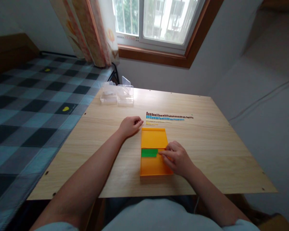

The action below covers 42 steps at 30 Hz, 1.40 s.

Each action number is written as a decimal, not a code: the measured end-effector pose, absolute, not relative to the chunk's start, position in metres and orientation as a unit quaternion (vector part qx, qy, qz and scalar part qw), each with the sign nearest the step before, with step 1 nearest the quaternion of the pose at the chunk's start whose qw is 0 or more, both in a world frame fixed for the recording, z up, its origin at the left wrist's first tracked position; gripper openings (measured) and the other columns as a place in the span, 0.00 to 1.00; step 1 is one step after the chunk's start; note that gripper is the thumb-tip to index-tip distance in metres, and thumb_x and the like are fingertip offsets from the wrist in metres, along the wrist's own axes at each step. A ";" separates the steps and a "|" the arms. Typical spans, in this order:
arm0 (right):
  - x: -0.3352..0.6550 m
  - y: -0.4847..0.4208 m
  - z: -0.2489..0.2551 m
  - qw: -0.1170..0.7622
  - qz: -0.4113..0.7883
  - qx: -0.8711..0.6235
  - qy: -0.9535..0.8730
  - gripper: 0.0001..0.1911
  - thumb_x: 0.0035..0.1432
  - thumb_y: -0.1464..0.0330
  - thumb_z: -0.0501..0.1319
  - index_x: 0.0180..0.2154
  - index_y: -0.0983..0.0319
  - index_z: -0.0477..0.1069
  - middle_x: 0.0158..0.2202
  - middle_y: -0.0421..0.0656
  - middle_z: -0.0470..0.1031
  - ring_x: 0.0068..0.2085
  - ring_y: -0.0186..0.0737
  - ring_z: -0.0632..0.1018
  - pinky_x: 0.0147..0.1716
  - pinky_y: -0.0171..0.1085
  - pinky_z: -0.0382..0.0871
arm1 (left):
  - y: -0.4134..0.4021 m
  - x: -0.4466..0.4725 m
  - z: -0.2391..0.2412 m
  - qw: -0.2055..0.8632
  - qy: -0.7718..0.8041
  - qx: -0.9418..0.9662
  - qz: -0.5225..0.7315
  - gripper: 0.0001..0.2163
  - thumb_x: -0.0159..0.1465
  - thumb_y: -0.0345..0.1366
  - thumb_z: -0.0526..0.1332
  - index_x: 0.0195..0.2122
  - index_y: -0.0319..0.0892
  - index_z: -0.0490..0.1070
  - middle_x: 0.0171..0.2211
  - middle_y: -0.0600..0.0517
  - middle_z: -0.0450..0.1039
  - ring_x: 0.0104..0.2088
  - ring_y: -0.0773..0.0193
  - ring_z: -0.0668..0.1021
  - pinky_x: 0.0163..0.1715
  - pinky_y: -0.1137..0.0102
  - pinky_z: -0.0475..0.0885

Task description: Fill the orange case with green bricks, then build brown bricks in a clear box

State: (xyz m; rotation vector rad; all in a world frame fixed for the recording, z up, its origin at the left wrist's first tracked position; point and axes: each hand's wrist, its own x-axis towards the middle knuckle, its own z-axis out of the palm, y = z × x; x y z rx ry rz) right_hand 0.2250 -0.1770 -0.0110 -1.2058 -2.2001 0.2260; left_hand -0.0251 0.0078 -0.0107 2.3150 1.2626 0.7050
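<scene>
Pale wood-grain tabletop (pixel 219 144) supports an open orange plastic box (pixel 155 167) whose flat green strips (pixel 149 153) could skew if my nearly pinched right hand (pixel 177 157) nudges them, my left hand (pixel 130 126) loosely curled beside the box's far-left corner, either's hold unclear.

Left grip (pixel 130 126) curled, right grip (pixel 177 158) angled left

Window (pixel 163 21): the main light, bright daylight, its outdoor view washed out.
Worktop (pixel 212 154): pale sheen along the far edge.
Clear boxes (pixel 125 100): whitish glare.
Bed (pixel 26 106): dim.
Small pieces (pixel 154 118): soft, fine detail lost.
Picture edges: stretched, wide-angle distortion.
</scene>
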 end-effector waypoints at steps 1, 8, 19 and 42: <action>0.225 -0.177 -0.011 0.305 0.087 -0.458 -0.830 0.10 0.64 0.73 0.61 0.41 0.61 0.82 0.33 0.45 0.70 0.36 0.43 0.69 0.36 0.42 0.64 | 0.008 -0.025 -0.011 0.204 0.453 0.830 0.253 0.16 0.66 0.45 0.56 0.29 0.42 0.77 0.24 0.51 0.76 0.26 0.63 0.72 0.28 0.69 0.60; 0.223 -0.176 -0.011 0.276 0.103 -0.468 -0.833 0.09 0.63 0.73 0.61 0.38 0.60 0.82 0.32 0.45 0.70 0.36 0.43 0.69 0.35 0.42 0.62 | 0.007 -0.025 -0.010 0.206 0.453 0.829 0.254 0.16 0.66 0.45 0.56 0.29 0.42 0.77 0.24 0.51 0.76 0.26 0.63 0.73 0.28 0.69 0.60; 0.224 -0.175 -0.012 0.282 0.110 -0.455 -0.837 0.09 0.63 0.73 0.61 0.38 0.60 0.82 0.31 0.44 0.70 0.35 0.42 0.69 0.35 0.41 0.62 | 0.008 -0.025 -0.011 0.206 0.454 0.829 0.253 0.15 0.66 0.45 0.57 0.30 0.42 0.77 0.25 0.51 0.77 0.26 0.62 0.73 0.29 0.69 0.61; 0.222 -0.174 -0.011 0.267 0.119 -0.462 -0.837 0.09 0.66 0.72 0.60 0.38 0.61 0.81 0.30 0.44 0.70 0.35 0.43 0.69 0.35 0.41 0.61 | 0.006 -0.025 -0.006 0.208 0.461 0.828 0.244 0.16 0.66 0.46 0.56 0.29 0.42 0.76 0.24 0.51 0.75 0.26 0.63 0.72 0.29 0.69 0.60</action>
